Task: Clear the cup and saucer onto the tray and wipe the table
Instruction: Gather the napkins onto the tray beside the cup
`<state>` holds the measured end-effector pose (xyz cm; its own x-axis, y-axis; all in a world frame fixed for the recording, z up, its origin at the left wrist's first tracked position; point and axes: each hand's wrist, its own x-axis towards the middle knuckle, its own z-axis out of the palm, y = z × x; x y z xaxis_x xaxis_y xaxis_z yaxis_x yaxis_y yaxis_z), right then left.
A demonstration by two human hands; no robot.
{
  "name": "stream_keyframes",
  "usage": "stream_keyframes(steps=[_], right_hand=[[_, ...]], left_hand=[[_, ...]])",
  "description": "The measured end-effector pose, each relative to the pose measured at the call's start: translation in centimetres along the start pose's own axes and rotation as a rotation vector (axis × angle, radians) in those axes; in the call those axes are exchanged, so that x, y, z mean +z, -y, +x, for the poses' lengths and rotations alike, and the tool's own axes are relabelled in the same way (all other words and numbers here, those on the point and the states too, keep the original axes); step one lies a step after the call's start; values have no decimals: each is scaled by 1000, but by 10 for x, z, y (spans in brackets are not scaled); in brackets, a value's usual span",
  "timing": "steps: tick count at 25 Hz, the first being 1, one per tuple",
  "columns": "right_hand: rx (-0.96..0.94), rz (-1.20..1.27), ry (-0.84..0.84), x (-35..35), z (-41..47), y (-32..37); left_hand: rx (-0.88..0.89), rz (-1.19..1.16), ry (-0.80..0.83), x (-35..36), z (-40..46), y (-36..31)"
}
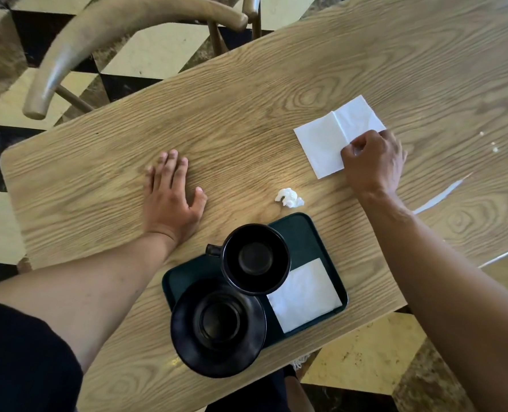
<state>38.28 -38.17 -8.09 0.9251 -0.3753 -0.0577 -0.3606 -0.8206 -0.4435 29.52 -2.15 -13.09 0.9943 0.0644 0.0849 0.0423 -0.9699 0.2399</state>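
Note:
A black cup (255, 258) and a black saucer (218, 327) stand side by side on a dark green tray (303, 233) near the table's front edge. A white napkin (304, 295) lies flat on the tray's right part. My right hand (373, 162) pinches the near corner of an unfolded white napkin (327, 141) lying on the wooden table (246, 114). My left hand (172, 191) rests flat on the table, fingers spread, holding nothing. A small crumpled white tissue (289, 198) lies just beyond the tray.
White crumbs (494, 148) dot the table at the far right, and a pale streak (438, 197) runs beside my right forearm. A wooden chair (98, 40) stands at the table's far left. The floor is checkered.

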Motion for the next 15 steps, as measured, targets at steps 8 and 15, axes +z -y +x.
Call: stream_keyframes(steps=[8,15], right_hand=[[146,479,-347,-44,-45,6],[181,592,-268,-48,-78,-7]], left_hand=[[-5,-4,3,-1,0,-1],[-10,-8,8,-1,1,0]])
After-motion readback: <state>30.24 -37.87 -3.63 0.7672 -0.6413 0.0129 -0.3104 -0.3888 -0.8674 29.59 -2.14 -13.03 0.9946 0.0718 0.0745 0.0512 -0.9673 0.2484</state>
